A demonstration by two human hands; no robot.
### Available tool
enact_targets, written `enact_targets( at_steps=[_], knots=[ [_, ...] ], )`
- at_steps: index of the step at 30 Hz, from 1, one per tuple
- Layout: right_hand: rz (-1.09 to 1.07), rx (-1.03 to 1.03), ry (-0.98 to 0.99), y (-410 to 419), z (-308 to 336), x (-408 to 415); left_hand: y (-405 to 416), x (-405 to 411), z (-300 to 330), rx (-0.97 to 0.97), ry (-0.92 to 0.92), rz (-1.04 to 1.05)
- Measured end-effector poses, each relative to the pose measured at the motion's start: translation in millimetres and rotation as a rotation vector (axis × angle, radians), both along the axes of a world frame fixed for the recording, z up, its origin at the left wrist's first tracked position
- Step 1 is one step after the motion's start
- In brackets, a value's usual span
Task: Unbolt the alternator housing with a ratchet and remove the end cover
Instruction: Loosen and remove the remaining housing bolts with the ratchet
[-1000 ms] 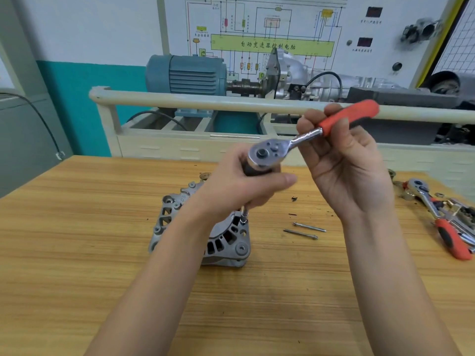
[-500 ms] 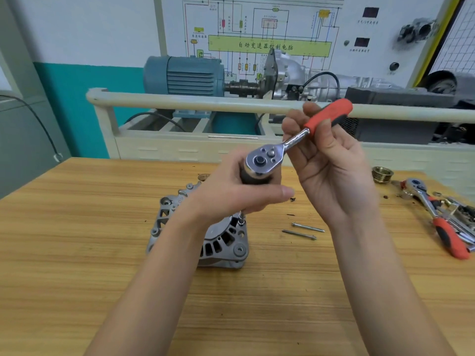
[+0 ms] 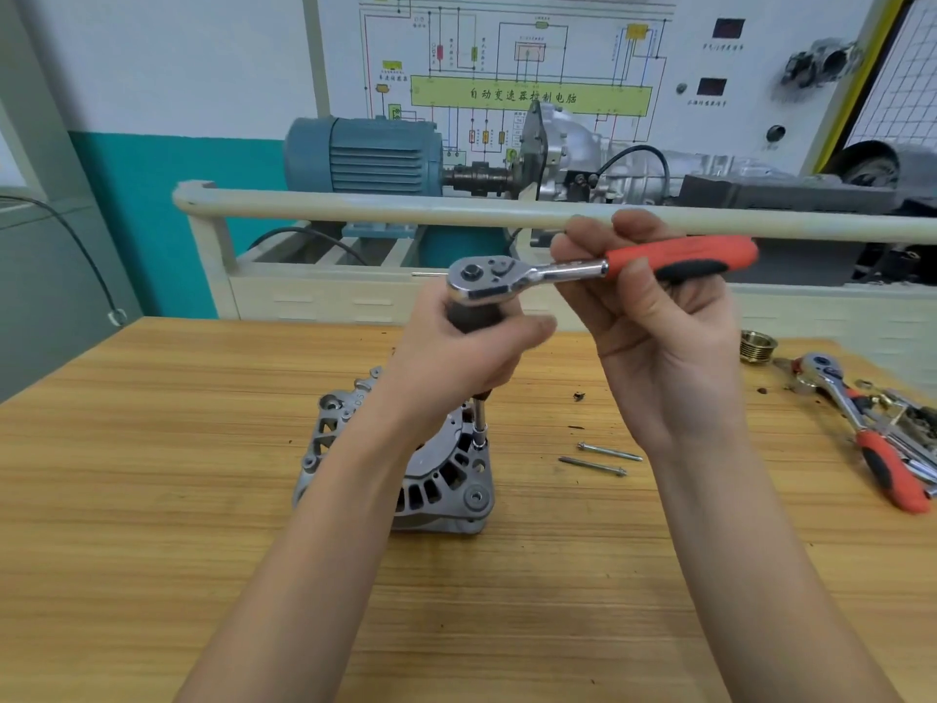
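1. Ratchet (image 3: 532,272) held level above the bench, its chrome head to the left, its red and black handle pointing right.
2. Right hand (image 3: 659,347) has fingers curled round the handle, palm turned toward the person.
3. Left hand (image 3: 456,357) wraps a dark grip directly under the ratchet head; a thin extension bar (image 3: 479,416) runs straight down out of that fist.
4. Alternator (image 3: 405,459) sits on the wooden table (image 3: 152,499) directly below the left hand, partly hidden by the forearm. The socket at the foot of the bar meets a bolt on the housing's right rim.
5. Two long bolts (image 3: 601,458) lie loose on the table just right of the alternator, well below the right hand.
6. A second ratchet (image 3: 862,428) and a brass fitting (image 3: 758,346) lie at the far right.
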State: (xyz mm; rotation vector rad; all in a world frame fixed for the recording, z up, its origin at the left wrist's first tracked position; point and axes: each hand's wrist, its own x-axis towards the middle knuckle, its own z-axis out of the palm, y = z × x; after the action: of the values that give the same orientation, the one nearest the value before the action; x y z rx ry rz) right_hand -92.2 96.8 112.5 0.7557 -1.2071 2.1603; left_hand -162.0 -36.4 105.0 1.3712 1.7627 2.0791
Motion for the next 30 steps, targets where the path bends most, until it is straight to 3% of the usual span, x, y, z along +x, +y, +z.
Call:
enact_targets(
  at_steps=[3,6,9,14,17,22,27,30],
  knots=[
    [0.122,-0.185,-0.145,-1,0,-5,-2,-1,-1,-0.092,0.073,-0.173],
    [0.186,-0.234,-0.175,-2,-1,-7,1,2,-3,-0.176,0.057,-0.23],
    [0.138,-0.218,-0.112,-1,-2,-5,4,3,-2,-0.147,-0.001,-0.193],
    [-0.07,-0.029,0.135,-6,-9,-3,9,1,0,0.035,-0.134,0.054],
    [-0.082,-0.043,0.088,-7,-8,-4,4,-2,-1,-0.005,-0.072,0.007],
    [0.077,-0.167,-0.177,-6,-4,-8,-3,1,-1,-0.169,0.142,-0.181],
    [0.119,-0.171,-0.138,-2,-4,-7,5,7,-1,-0.1,0.046,-0.169],
    [0.052,-0.065,-0.019,2,-5,-4,8,5,-1,0.004,-0.043,-0.038]
  ],
)
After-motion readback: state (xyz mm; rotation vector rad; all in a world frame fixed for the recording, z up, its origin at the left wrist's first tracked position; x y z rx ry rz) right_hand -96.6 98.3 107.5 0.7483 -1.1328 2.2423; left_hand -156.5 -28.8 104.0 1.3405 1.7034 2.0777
